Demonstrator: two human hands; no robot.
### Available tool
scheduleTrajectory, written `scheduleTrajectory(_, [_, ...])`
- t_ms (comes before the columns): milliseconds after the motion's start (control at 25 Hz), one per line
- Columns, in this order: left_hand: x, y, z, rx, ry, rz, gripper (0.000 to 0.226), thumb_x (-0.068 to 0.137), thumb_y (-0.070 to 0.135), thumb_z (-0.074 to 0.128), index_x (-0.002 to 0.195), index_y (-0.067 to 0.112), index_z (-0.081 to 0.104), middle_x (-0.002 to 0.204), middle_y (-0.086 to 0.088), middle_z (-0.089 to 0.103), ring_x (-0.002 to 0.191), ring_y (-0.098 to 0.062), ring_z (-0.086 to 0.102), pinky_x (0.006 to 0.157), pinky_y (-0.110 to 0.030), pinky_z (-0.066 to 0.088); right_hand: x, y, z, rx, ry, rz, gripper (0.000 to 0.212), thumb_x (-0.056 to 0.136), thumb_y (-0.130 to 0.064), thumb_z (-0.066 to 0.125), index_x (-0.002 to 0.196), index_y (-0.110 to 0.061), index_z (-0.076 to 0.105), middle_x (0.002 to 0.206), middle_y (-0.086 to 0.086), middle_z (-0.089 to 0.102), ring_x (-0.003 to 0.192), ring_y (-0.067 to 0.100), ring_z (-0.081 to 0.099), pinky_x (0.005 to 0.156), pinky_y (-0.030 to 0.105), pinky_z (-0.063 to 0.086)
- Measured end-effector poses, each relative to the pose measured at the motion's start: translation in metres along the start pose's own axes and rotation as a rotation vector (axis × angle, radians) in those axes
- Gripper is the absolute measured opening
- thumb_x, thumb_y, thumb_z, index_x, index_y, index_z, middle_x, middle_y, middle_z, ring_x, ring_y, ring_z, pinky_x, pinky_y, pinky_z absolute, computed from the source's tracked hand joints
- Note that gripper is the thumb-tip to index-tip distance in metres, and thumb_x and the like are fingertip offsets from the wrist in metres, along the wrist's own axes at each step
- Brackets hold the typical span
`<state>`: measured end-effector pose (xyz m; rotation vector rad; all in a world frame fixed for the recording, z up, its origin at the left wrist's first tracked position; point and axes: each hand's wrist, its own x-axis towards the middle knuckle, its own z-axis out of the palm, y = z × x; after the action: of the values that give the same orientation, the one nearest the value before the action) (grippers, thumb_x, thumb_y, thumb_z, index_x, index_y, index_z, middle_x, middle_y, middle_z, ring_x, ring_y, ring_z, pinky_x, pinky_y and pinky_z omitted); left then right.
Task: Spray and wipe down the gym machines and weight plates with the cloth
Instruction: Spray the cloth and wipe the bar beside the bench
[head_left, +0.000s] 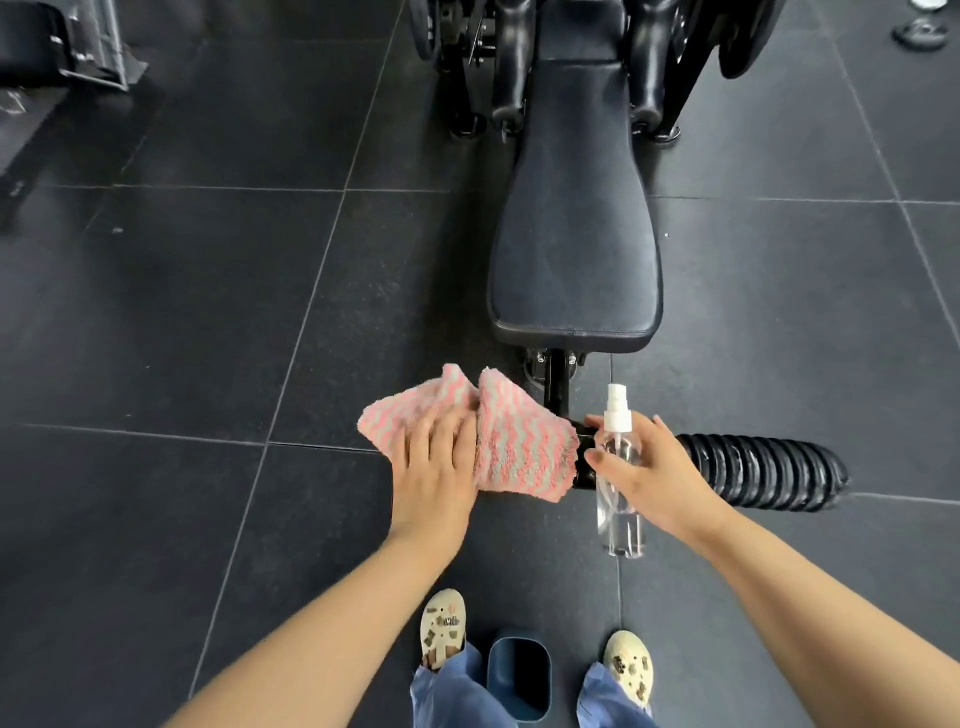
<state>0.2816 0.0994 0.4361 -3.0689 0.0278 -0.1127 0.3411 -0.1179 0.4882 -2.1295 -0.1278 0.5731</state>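
While left hand (434, 457) presses flat on the pink-and-grey striped terry cloth (511, 441); right hand (652, 470) grips the clear plastic spray bottle (618, 499).
Cloth soft, limp; hold bunched; bottle light, probably slick; grip mid-body.

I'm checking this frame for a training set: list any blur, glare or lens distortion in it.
Head view: wide-angle bending curves the floor seams near the edges; the left hand on the cloth looks slightly motion-blurred; the right hand holds the clear bottle, which is sharp; soft sheen on the bench pad, no harsh glare; light is even.
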Motion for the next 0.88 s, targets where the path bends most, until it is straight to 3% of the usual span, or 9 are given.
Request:
scheduleTrajectory(120, [0.003, 0.007, -0.004, -0.008, 0.06, -0.019, 0.098, 0.041, 0.034, 0.092, 0.123, 0.009, 0.045, 0.117, -0.009, 0.059, 0.113, -0.03, 0.049, 0.102, -0.053, 0.037, 0.004, 0.005, -0.004, 0.07, -0.058, 0.015, 0.016, 0.086, -0.016, 0.064, 0.079, -0.023, 0.052, 0.114, -0.017, 0.058, 0.113, 0.001, 0.051, 0.117, 0.028, 0.003])
scheduleTrajectory(200, [0.025, 0.003, -0.026, -0.025, -0.211, 0.082, 0.091, 0.054, 0.054, 0.082, 0.128, 0.018, 0.043, 0.121, 0.002, 0.055, 0.115, -0.021, 0.05, 0.102, -0.041, 0.033, 0.005, 0.008, -0.005, 0.168, -0.06, 0.028, 0.014, 0.085, -0.015, 0.065, 0.079, -0.022, 0.054, 0.111, -0.022, 0.057, 0.11, 0.0, 0.051, 0.116, 0.044, 0.018])
scheduleTrajectory(280, [0.052, -0.006, -0.042, -0.142, -0.521, 0.166, 0.085, 0.059, 0.063, 0.073, 0.128, 0.027, 0.041, 0.115, 0.01, 0.057, 0.106, -0.015, 0.055, 0.085, -0.032, 0.043, 0.003, 0.005, -0.004, 0.213, -0.031, 0.039, 0.011, 0.084, -0.017, 0.065, 0.083, -0.022, 0.056, 0.11, -0.023, 0.059, 0.115, 0.012, 0.052, 0.11, 0.047, 0.03])
scheduleTrajectory(360, [0.08, -0.011, -0.048, -0.296, -0.839, 0.181, 0.078, 0.061, 0.056, 0.076, 0.127, 0.033, 0.041, 0.112, 0.014, 0.058, 0.103, -0.013, 0.057, 0.08, -0.032, 0.047, 0.004, 0.005, -0.003, 0.209, 0.001, 0.047, 0.008, 0.085, -0.02, 0.064, 0.086, -0.021, 0.056, 0.11, -0.017, 0.063, 0.108, 0.01, 0.056, 0.108, 0.048, 0.032])
scheduleTrajectory(480, [0.114, -0.007, -0.048, -0.527, -1.304, 0.051, 0.069, 0.072, 0.041, 0.077, 0.131, 0.036, 0.041, 0.124, 0.011, 0.055, 0.11, -0.015, 0.054, 0.097, -0.037, 0.045, 0.005, 0.004, 0.001, 0.203, 0.01, 0.041, 0.009, 0.085, -0.022, 0.063, 0.081, -0.024, 0.055, 0.101, -0.011, 0.068, 0.092, -0.003, 0.06, 0.11, 0.05, 0.03])
scheduleTrajectory(560, [0.12, 0.001, -0.05, -0.6, -1.399, 0.014, 0.062, 0.073, 0.034, 0.078, 0.125, 0.038, 0.044, 0.121, 0.009, 0.057, 0.106, -0.016, 0.057, 0.094, -0.038, 0.047, 0.006, 0.003, 0.002, 0.191, 0.028, 0.036, 0.009, 0.085, -0.022, 0.063, 0.08, -0.019, 0.056, 0.095, -0.017, 0.065, 0.096, 0.004, 0.06, 0.11, 0.049, 0.03])
scheduleTrajectory(640, [0.112, 0.004, -0.051, -0.632, -1.285, 0.055, 0.062, 0.072, 0.034, 0.079, 0.122, 0.04, 0.044, 0.117, 0.012, 0.058, 0.102, -0.013, 0.058, 0.091, -0.036, 0.049, 0.006, 0.003, 0.001, 0.188, 0.03, 0.041, 0.007, 0.086, -0.02, 0.063, 0.082, -0.021, 0.057, 0.091, -0.02, 0.063, 0.095, 0.006, 0.06, 0.111, 0.047, 0.029])
scheduleTrajectory(760, [0.08, 0.01, -0.054, -0.335, -0.8, 0.15, 0.06, 0.065, 0.052, 0.072, 0.118, 0.04, 0.044, 0.084, 0.019, 0.057, 0.076, -0.005, 0.057, 0.072, -0.029, 0.044, 0.003, 0.002, 0.0, 0.221, 0.014, 0.022, 0.01, 0.087, -0.019, 0.063, 0.09, -0.028, 0.06, 0.093, -0.022, 0.064, 0.09, -0.001, 0.058, 0.112, 0.047, 0.028])
scheduleTrajectory(880, [0.034, 0.037, -0.028, -0.014, -0.203, 0.111, 0.08, 0.061, 0.051, 0.077, 0.129, 0.023, 0.044, 0.107, 0.006, 0.061, 0.097, -0.019, 0.057, 0.086, -0.034, 0.04, 0.004, 0.006, 0.0, 0.224, 0.026, 0.024, 0.01, 0.086, -0.019, 0.065, 0.096, -0.021, 0.062, 0.095, -0.017, 0.066, 0.088, 0.001, 0.059, 0.111, 0.048, 0.028])
